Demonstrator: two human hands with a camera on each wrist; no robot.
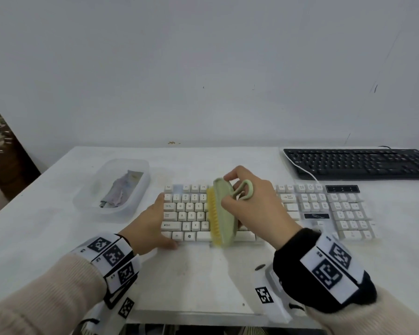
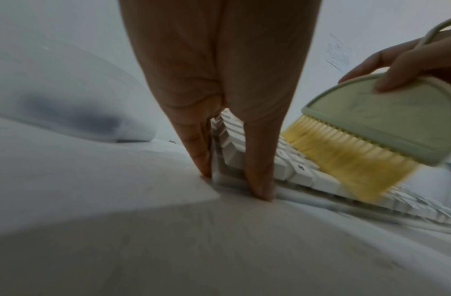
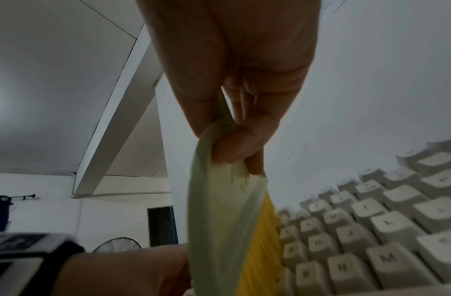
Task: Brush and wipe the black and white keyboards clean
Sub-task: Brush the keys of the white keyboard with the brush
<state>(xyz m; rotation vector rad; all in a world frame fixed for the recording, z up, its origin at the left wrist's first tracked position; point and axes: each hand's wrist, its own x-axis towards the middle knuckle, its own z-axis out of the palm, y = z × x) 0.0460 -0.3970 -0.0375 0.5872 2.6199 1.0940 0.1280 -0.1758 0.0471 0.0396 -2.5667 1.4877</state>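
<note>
The right hand point(image 1: 249, 204) is gripping a pale green brush point(image 1: 224, 212) by its flat back, thumb and fingers pinching it, its yellow bristles point(image 1: 213, 216) lying across the keys of the white keyboard point(image 1: 324, 209) just left of the palm. The left hand point(image 1: 149, 228) is bracing the keyboard's left end, fingers straight along the edge and thumb at the front corner, so both hands are sitting on the same keyboard, apart. Beyond the right hand, the black keyboard point(image 1: 358, 163) is lying well apart. Beyond the left hand, a clear plastic tub point(image 1: 140, 187) is holding a crumpled cloth point(image 1: 121, 189).
</note>
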